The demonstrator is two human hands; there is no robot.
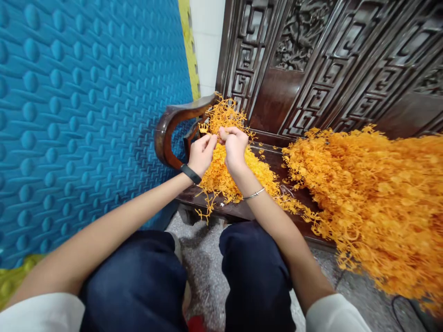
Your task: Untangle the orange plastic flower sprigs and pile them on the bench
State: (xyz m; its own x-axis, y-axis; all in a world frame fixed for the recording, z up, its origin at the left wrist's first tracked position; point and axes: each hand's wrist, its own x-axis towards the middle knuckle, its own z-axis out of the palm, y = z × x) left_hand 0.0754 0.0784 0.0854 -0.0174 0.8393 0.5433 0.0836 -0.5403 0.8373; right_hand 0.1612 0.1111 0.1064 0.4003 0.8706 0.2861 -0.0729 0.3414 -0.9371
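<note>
My left hand (202,154), a dark band on its wrist, is closed in a pinch with thumb and forefinger together. Close beside it, nearly touching fingertip to fingertip, my right hand (236,146) is also pinched, its fingers curled in. Both appear to grip a small orange plastic piece, mostly hidden by the fingers. A claw-shaped orange bit (203,128) shows just above the left fingers. Beneath and behind both hands spreads a loose heap of orange plastic pieces (256,170), thin and branching, on the dark wooden bench seat (238,211).
A much larger orange heap (374,198) covers the bench to the right and spills over its front edge. The curved wooden armrest (162,133) stands at the left, before a blue textured foam mat (86,115). A carved backrest (277,97) rises behind. A black cable (398,306) lies lower right.
</note>
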